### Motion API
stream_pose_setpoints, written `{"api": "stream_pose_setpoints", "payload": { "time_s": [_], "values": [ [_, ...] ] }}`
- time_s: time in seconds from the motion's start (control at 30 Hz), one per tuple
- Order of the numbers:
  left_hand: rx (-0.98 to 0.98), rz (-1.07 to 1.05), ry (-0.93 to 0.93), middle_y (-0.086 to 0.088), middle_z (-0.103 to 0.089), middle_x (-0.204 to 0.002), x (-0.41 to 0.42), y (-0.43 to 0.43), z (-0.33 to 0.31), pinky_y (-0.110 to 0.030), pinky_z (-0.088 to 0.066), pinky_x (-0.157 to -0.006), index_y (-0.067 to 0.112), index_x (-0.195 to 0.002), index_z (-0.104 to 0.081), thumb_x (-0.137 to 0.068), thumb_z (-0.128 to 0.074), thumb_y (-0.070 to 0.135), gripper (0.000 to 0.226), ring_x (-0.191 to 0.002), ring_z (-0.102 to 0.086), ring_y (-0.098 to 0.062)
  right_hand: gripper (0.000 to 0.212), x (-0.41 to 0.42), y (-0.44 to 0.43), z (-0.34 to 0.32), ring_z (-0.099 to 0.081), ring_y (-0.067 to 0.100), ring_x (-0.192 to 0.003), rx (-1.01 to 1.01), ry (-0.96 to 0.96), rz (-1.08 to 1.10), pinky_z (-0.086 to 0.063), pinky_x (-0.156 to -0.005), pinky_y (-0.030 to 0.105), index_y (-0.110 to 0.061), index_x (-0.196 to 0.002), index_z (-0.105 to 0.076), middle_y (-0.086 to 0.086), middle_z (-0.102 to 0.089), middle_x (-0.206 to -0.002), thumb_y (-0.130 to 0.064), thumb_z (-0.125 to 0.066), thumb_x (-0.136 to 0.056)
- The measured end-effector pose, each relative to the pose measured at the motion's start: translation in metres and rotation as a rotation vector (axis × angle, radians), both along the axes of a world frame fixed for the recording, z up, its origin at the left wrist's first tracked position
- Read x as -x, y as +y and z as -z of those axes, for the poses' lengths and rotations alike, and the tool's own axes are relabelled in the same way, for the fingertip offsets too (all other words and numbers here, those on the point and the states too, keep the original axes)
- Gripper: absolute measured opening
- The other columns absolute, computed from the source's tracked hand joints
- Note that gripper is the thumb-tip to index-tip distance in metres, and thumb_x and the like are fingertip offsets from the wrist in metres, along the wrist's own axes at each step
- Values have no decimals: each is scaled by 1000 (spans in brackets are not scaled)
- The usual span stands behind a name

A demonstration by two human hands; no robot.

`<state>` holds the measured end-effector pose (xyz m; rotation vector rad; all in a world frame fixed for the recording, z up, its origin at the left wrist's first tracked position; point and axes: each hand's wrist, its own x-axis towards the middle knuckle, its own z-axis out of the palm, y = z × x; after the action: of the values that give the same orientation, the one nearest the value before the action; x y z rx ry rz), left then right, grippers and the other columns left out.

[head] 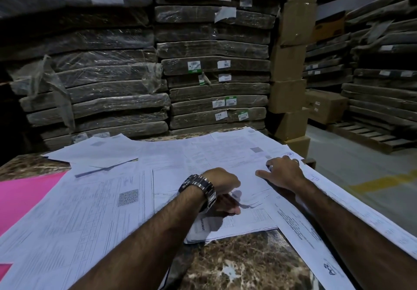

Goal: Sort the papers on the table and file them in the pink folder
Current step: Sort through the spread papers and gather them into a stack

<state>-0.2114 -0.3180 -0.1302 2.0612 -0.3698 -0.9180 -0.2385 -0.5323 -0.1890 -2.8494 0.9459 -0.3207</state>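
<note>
Warehouse stacks [214,63] behind marble surface [248,267]; papers [90,210] spread right of pink folder [27,199]. Left hand [223,190] curled, seems to pinch one of them; right hand [282,173] farther right, flat, pressing papers. Best: peel one sheet only, keep pile pinned.

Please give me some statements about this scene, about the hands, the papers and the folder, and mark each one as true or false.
1. The pink folder lies at the left, partly under papers. True.
2. The wristwatch is on the right wrist. False: it is on the left wrist, behind the left hand.
3. The right hand rests open on the papers. True.
4. The papers form one neat pile. False: they lie spread across the table.
</note>
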Motion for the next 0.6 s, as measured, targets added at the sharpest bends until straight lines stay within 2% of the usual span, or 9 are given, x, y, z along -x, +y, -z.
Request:
{"api": "stream_pose_setpoints", "payload": {
  "time_s": [0.1,0.2,0.3,0.37,0.5,0.57,0.6],
  "values": [
    [106,-79,-51,-23,-72,-82,4,-2,10,-40,-58,-72,2,-75,-55,-88,-57,11,16,-68,-70,-31,59,2,1,-1,-55,25,-116,4,-9,-6,-38,-101,42,-19,-117,-66,5,-67,-120,-66,-51,-84],
    [206,-166,-78,-20,-72,-84,2,-6,14,-43,-60,-70,13,-69,-48,-84,-63,12,22,-74,-73,-33,57,4,3,-2,-56,24,-113,8,-16,-11,-38,-101,42,-19,-113,-67,5,-68,-117,-66,-51,-84],
    [278,-220,-38,-14,-70,-76,-7,-12,17,-45,-60,-72,6,-74,-59,-79,-72,15,16,-70,-72,-32,55,5,5,-2,-58,24,-110,-2,-27,-9,-39,-100,42,-19,-106,-69,5,-69,-114,-66,-52,-84],
    [301,-266,-22,-14,-73,-79,-13,-17,19,-46,-60,-73,2,-78,-67,-75,-76,13,14,-73,-73,-31,53,7,6,-3,-58,24,-109,-12,-38,-10,-39,-100,42,-19,-104,-70,4,-69,-114,-65,-53,-83],
    [348,-290,34,-14,-69,-80,-22,-26,26,-38,-61,-68,2,-76,-63,-76,-74,1,11,-63,-67,-28,53,10,8,-6,-59,21,-110,-42,-67,-13,-41,-101,39,-17,-112,-70,2,-69,-118,-60,-56,-85],
    [376,-299,38,-14,-67,-85,-28,-30,31,-34,-60,-71,7,-78,-60,-76,-71,2,13,-73,-68,-27,50,10,10,-9,-61,21,-109,-94,-118,-15,-44,-99,36,-15,-112,-71,3,-70,-118,-54,-61,-85],
    [399,-313,50,-14,-67,-85,-29,-29,32,-32,-59,-68,10,-76,-59,-78,-69,2,13,-73,-69,-26,48,11,10,-10,-61,21,-110,-141,-157,-6,-45,-98,35,-13,-113,-71,3,-69,-119,-51,-63,-85]
  ]
}}
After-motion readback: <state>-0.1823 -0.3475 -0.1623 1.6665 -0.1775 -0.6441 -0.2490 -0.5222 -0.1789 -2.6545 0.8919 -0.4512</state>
